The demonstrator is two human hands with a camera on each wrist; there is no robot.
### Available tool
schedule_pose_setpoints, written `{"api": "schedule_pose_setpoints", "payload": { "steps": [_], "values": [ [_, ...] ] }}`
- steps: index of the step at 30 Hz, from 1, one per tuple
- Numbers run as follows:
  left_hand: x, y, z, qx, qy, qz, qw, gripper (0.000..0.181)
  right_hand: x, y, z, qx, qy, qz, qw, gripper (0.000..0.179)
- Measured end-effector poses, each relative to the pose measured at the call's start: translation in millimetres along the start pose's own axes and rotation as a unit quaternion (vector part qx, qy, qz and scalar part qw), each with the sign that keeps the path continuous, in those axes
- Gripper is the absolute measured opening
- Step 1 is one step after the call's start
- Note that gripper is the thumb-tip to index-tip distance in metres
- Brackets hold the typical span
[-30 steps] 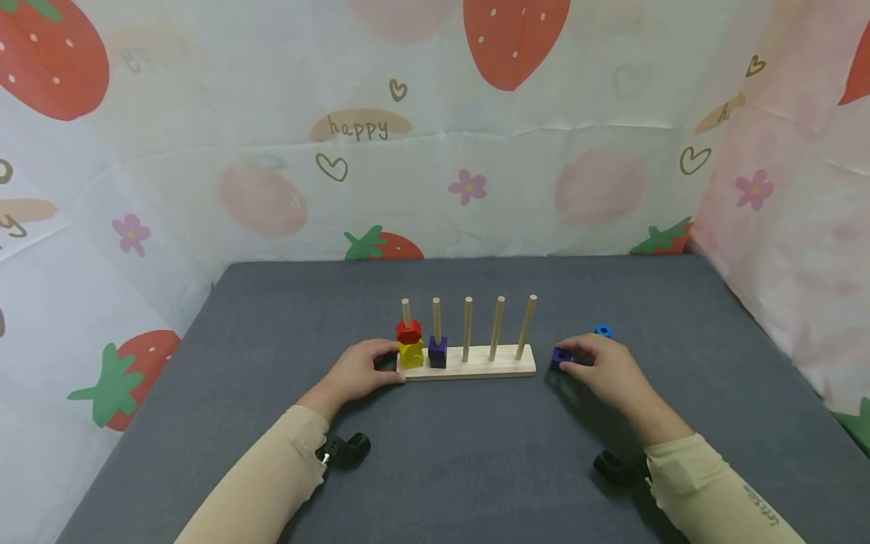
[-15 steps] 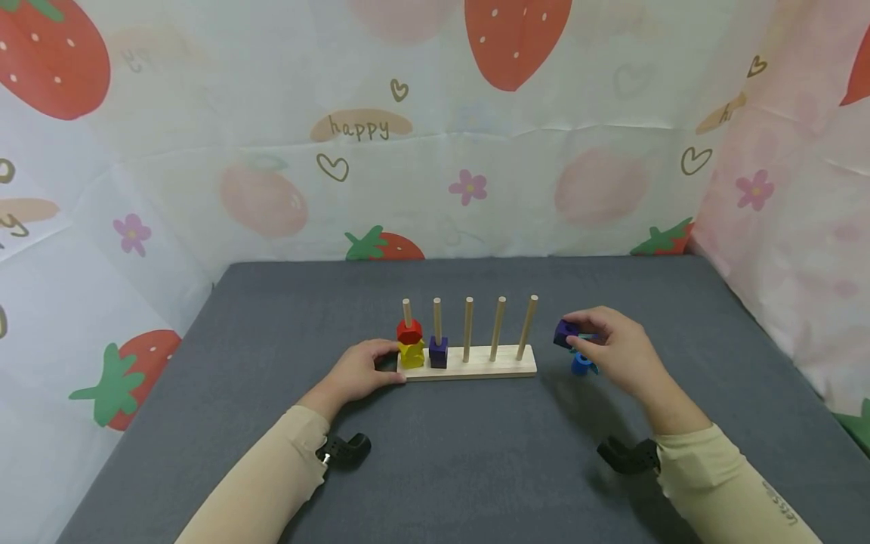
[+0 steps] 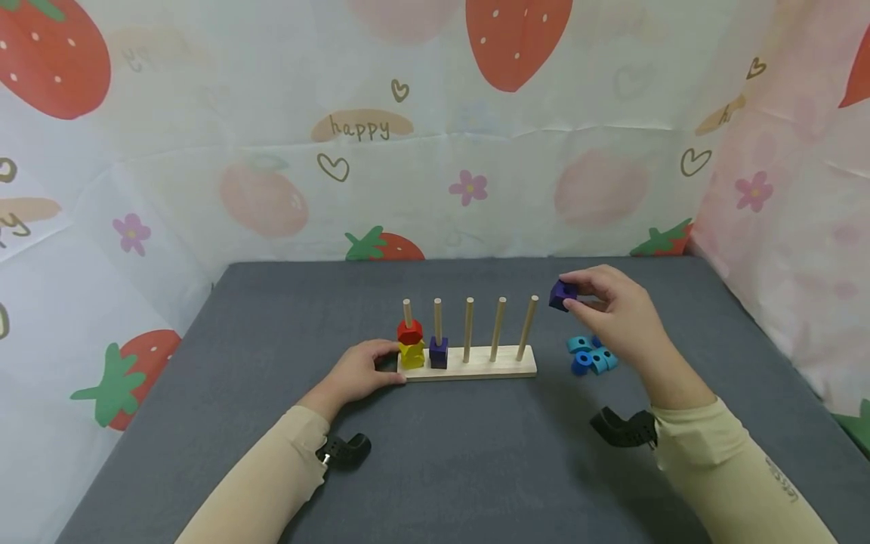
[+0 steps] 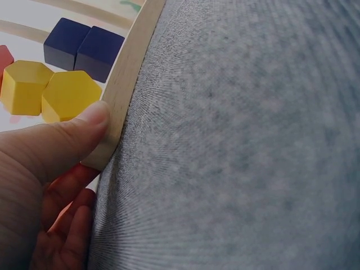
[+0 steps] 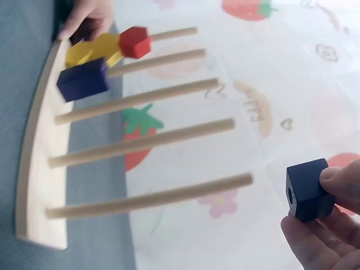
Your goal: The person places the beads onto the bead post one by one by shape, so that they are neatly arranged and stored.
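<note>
A pale wooden peg board [image 3: 485, 370] with several upright pegs stands on the table. Its leftmost peg carries yellow beads [image 4: 70, 97] with a red bead [image 3: 409, 332] on top. Two dark purple cube beads [image 4: 100, 53] are stacked on the peg beside it. My left hand [image 3: 356, 372] grips the board's left end, thumb on the front edge. Up in the air, right of the rightmost peg [image 3: 527, 329], my right hand [image 3: 621, 313] pinches another dark purple cube bead [image 5: 309, 190] between thumb and fingers. The hole in that cube shows in the right wrist view.
Several blue and light blue beads [image 3: 581, 363] lie in a cluster on the grey cloth, right of the board and below the right hand. Printed curtains [image 3: 516, 174] hang behind the table [image 3: 462, 453] and at its sides.
My right hand has lifted the purple cube bead from the table beside the board to about peg-top height, uncovering the blue beads. My left hand has stayed on the board.
</note>
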State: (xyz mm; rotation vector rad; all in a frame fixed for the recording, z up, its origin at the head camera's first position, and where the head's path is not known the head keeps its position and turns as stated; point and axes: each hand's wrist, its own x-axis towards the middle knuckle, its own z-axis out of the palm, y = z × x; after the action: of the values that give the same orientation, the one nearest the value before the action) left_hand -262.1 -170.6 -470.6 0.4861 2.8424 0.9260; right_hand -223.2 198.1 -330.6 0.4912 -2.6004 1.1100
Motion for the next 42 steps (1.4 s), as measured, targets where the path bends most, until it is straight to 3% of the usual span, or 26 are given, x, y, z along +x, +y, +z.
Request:
{"api": "schedule_pose_setpoints", "payload": {
  "steps": [7,20,32,42],
  "values": [
    [-0.1,-0.8,-0.1,-0.003,-0.001,-0.006,1.0000,0.057,10.9,-13.2,3.6,0.049,-0.014,-0.033,0.9982,0.031],
    [0.3,0.8,-1.7,0.003,-0.003,0.002,1.0000,0.056,26.3,-36.6,34.4,0.134,-0.050,-0.015,0.9896,0.033],
    [-0.7,1.4,-0.5,0.002,0.001,0.004,1.0000,0.055,38.5,-54.4,71.8,0.164,-0.070,-0.012,0.9838,0.031],
    [-1.1,0.6,-0.9,-0.002,0.002,0.006,1.0000,0.056,46.0,-61.8,96.9,0.166,-0.053,-0.008,0.9847,0.029]
  ]
}}
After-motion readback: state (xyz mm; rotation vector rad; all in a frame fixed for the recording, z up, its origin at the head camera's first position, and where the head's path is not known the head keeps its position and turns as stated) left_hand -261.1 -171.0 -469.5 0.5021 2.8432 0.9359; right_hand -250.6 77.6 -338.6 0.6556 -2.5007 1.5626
